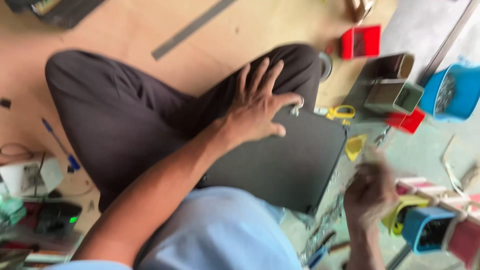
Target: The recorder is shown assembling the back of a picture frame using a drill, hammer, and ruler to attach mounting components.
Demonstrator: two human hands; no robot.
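- Dark flat panel: the largest thing in hand, a matt grey-black board resting across the seated person's lap and knee, its far corner reaching out toward the small bins. Judged risk: it is steadied at one edge only, so a shift of the leg could let it tip or slide off toward the floor
- Left hand: fingers spread wide and flat, palm pressing on the upper edge of the panel where it meets the dark trouser leg; it grips nothing, it only bears down. The forearm runs straight from lower left to the wrist, elbow bent near the light-blue shirt. A small metal fitting lies just beside the index finger
- Right hand: raised off the panel's right edge, heavily blurred; the fingers look curled, but whether they enclose anything cannot be told. Judged risk: a fast move at this height could knock the coloured bins nearby
- Blue bin: at upper right, holding small metal parts, well apart from both hands
- Row of small bins: blue, yellow and red, just beside the right hand; a knock here would scatter their contents
- Red tray: beyond the knee, on the floor
- Yellow-handled scissors: near the panel's upper corner; a sliding panel could push them
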